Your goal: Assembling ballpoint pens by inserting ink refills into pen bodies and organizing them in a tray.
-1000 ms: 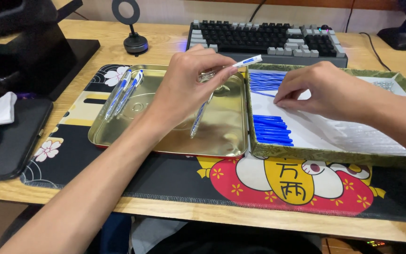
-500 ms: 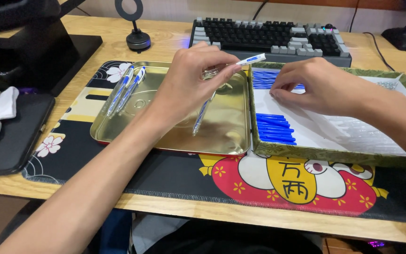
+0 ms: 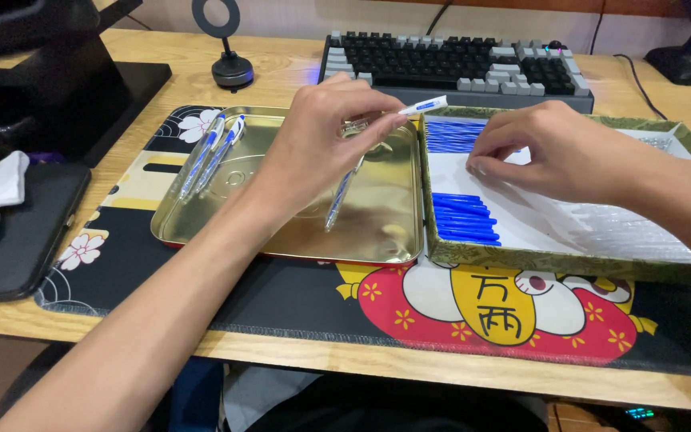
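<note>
Pinching pen barrel over gold tin tray, reaching into box.
Left hand fingertips pressed on clear pen barrel above shiny tray right edge; right hand fingers curled, touching blue refills in box.

A shallow open box with a green patterned rim sits on the right of the desk mat, white inside. To its left, touching it, lies an open gold tin tray. No labels, signs or screens show.
</note>
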